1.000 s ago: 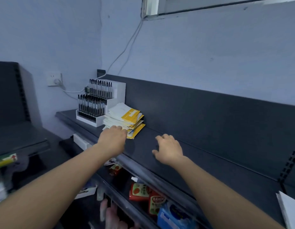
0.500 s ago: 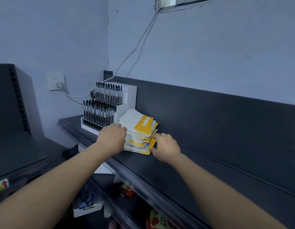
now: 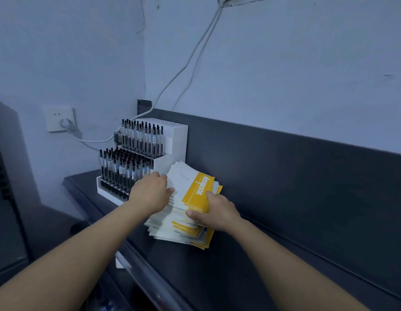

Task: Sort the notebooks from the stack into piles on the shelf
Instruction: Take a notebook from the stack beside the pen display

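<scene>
At the far left we saw a wall socket (image 3: 58, 118) with a plug in it, and next to it a white pen rack (image 3: 172, 142) full of dark pens, standing at the left end of the shelf (image 3: 296, 254). Just right of the rack, our left grip (image 3: 150, 194) lay against the left edge of the stack of notebooks (image 3: 179, 230), fingers curled onto the uppermost covers. The stack sat fanned and untidy on the shelf, touching the rack's side, with a white-and-yellow top notebook (image 3: 190, 187) uppermost. Our right grip (image 3: 215, 213) was clamped on the stack's right side, thumb on the near edge and fingers over the yellow cover. No separate pile showed on the shelf, so we judged the sorting not yet begun, with the whole stack left to divide.
</scene>
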### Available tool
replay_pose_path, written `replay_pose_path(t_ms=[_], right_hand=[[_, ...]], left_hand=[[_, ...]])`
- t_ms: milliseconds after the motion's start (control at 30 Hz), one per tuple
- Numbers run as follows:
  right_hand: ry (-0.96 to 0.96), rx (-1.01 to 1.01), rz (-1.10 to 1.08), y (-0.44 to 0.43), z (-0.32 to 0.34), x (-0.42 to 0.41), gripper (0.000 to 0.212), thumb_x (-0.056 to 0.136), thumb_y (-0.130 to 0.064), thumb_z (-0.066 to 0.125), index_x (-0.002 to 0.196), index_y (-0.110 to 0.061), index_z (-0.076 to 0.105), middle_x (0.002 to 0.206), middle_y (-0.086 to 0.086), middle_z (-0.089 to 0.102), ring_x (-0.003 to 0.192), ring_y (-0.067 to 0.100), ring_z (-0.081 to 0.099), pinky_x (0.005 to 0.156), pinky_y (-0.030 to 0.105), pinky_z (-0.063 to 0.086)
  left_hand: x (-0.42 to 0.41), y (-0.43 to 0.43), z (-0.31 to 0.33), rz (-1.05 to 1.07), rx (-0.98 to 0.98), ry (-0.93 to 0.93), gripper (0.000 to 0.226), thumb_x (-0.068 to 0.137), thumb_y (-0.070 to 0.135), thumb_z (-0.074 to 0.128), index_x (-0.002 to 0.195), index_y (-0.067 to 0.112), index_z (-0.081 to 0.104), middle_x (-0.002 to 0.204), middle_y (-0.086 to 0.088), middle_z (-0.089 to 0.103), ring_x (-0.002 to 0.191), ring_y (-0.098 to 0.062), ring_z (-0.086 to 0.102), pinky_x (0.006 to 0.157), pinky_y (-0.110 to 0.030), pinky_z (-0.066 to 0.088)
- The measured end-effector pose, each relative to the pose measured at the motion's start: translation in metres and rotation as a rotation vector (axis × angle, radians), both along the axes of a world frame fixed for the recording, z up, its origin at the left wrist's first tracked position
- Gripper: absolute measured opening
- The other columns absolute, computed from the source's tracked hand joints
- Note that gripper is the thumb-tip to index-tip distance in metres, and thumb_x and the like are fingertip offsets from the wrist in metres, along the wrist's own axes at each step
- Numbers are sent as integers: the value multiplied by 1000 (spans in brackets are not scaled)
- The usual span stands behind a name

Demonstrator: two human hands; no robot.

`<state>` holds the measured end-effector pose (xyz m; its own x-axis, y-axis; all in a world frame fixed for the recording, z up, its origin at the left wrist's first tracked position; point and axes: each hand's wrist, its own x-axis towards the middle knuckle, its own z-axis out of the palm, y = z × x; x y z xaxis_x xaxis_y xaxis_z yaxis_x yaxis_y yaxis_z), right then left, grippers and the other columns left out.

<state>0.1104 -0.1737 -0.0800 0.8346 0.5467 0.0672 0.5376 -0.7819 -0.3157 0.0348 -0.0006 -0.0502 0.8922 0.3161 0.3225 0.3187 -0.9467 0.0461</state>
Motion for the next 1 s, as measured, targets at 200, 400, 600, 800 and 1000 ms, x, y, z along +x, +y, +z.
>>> replay_pose_path(t_ms=[200, 400, 600, 800, 1000], right_hand=[[4, 37, -26, 17, -6, 9, 104, 61, -85, 56, 139, -20, 33, 140, 3, 45, 130, 26, 40, 103, 45, 35], [-39, 22, -26, 28, -2, 5, 105, 61, -81, 63, 140, -19, 33, 138, 4, 44, 130, 26, 38, 106, 43, 32], [22, 155, -21, 34, -3, -3, 101, 66, -64, 75, 146, -25, 26, 142, 1, 43, 129, 25, 40, 103, 41, 39], [-2, 285, -48, 36, -3, -17, 80, 76, -58, 69, 142, -29, 34, 134, -3, 53, 121, 23, 48, 90, 35, 45], [-90, 439, -177, 37, -4, -36, 75, 64, -68, 72, 121, -26, 46, 111, -4, 65, 103, 23, 60, 78, 38, 50]], left_hand=[[22, 20, -8, -15, -216, 11, 43, 99, 42, 40, 115, 5, 52, 113, -15, 59, 103, -30, 56, 81, -37, 45], [28, 32, -12, -16, -304, -23, 40, 98, 42, 43, 112, 5, 52, 109, -13, 62, 98, -29, 59, 77, -36, 46], [21, 41, -10, 26, -422, -142, 38, 95, 42, 50, 111, 8, 54, 102, -10, 65, 89, -28, 61, 72, -36, 51], [8, 50, -10, 50, -554, -186, 30, 90, 32, 59, 113, 13, 56, 105, -8, 65, 89, -27, 61, 71, -34, 50], [-8, 50, -6, 53, -597, -144, 30, 90, 31, 60, 110, 9, 58, 103, -8, 63, 84, -24, 56, 66, -31, 42]])
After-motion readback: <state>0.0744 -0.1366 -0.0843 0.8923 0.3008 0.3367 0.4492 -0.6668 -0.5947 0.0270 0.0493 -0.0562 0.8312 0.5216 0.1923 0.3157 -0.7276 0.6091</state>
